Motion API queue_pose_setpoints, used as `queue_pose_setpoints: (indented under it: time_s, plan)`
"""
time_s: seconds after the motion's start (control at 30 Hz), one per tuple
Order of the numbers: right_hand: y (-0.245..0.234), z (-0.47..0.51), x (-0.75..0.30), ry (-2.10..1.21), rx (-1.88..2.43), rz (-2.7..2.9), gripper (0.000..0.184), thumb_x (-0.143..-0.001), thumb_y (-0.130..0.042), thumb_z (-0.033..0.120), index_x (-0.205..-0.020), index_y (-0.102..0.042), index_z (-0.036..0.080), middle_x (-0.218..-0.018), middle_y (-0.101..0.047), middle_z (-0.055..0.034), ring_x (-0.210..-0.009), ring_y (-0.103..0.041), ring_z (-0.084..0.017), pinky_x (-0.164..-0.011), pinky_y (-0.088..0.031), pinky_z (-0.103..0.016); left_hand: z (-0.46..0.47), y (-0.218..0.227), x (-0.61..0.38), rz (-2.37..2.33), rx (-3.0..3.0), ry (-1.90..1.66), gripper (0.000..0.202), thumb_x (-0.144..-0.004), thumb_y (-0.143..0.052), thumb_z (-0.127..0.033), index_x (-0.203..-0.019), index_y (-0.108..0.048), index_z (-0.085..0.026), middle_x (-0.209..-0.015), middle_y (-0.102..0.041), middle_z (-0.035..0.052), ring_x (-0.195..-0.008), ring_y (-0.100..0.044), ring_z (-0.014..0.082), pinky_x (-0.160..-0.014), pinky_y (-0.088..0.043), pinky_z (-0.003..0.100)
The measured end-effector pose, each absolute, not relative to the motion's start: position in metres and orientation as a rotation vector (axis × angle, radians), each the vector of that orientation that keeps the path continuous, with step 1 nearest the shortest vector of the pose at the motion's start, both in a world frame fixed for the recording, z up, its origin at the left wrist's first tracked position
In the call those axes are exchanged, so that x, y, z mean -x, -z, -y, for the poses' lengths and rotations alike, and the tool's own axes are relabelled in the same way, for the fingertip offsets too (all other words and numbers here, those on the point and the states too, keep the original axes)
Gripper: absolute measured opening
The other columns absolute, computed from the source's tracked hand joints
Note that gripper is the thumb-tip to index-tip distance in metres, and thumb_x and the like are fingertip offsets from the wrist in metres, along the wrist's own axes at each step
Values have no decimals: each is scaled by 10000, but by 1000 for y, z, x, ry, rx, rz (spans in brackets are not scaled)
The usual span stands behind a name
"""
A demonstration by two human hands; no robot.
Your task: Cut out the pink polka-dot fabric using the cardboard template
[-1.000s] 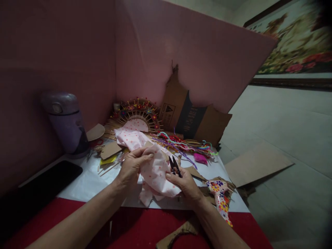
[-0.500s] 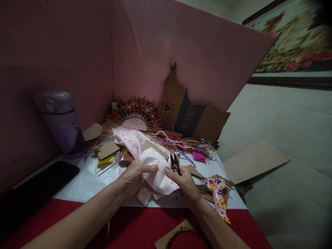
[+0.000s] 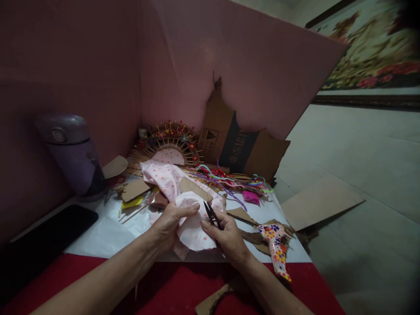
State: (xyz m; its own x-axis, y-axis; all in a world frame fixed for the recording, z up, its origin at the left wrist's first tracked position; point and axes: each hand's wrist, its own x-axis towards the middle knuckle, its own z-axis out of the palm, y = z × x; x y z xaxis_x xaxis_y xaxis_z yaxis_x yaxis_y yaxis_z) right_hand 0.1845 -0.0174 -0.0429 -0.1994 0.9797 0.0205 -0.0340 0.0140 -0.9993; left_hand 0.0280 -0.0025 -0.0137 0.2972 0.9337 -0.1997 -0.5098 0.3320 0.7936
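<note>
Shifting toward nine o'clock, the right hand (image 3: 226,236) is bringing its gripped scissors (image 3: 215,220) nearer the left hand (image 3: 169,222) than before, apparently setting the blades beside the curling cloth (image 3: 193,235). At six o'clock, the limp, pink-dotted white fabric is bunching between them, left hand pinching, right thumb pressing.

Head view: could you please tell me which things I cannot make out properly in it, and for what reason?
All in the head view:
Left hand: some fingers hidden behind the dotted cloth.
Black snips: grip end covered by the right hand.
Curved cardboard piece: cut off by the bottom edge.
Framed picture: cut off by the right edge.
Standing cardboard: small print too blurred.
</note>
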Motion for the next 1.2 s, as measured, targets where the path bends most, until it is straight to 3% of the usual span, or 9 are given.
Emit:
queue_pose_setpoints:
  time_s: [0.17, 0.3, 0.53, 0.8, 0.97, 1.2]
  plan:
    - [42, 19, -185, -1287, 1073, 1369, 260, -692, -698, 398, -747, -631, 154, -585, -457, 38, -517, -358, -86, -491, -326, -207, 3, 15, -28, -792, -709, -969, 279, -587, -744, -146, -841, -634, -118, -664, -684, 64, -510, -617, 180, -492, -521, 296]
    - [39, 21, -184, -1294, 1069, 1339, 256, -708, -692, 397, -722, -599, 159, -568, -413, 51, -494, -335, -72, -454, -302, -191, 4, 15, -29, -738, -706, -1018, 302, -586, -727, -113, -869, -621, -106, -713, -688, 79, -562, -633, 195, -566, -542, 339]
    - [36, 24, -182, -1374, 1020, 1205, 304, -790, -589, 481, -767, -541, 181, -443, -367, 99, -287, -266, -37, -282, -202, -169, 3, 6, -30, -758, -666, -1120, 373, -526, -766, -72, -857, -599, -117, -722, -676, 59, -585, -636, 184, -593, -541, 313]
    - [38, 20, -185, -1242, 1061, 1244, 267, -699, -719, 361, -703, -568, 141, -553, -460, 52, -466, -385, -48, -430, -330, -162, 0, 11, -30, -742, -693, -1170, 301, -540, -769, -101, -795, -610, -109, -682, -659, 43, -565, -620, 168, -554, -531, 292]
    - [35, 23, -184, -1354, 1079, 1190, 279, -689, -719, 384, -726, -554, 161, -472, -393, 88, -352, -292, -33, -322, -238, -161, -2, 13, -28, -756, -671, -1184, 301, -527, -767, -85, -781, -605, -104, -665, -644, 32, -548, -606, 159, -540, -527, 293]
    - [33, 23, -184, -1375, 1106, 1154, 313, -655, -745, 406, -742, -574, 158, -450, -372, 101, -323, -253, -17, -295, -209, -145, -4, 12, -27, -721, -679, -1258, 297, -530, -745, -46, -784, -603, -108, -673, -642, 20, -550, -601, 153, -544, -534, 300]
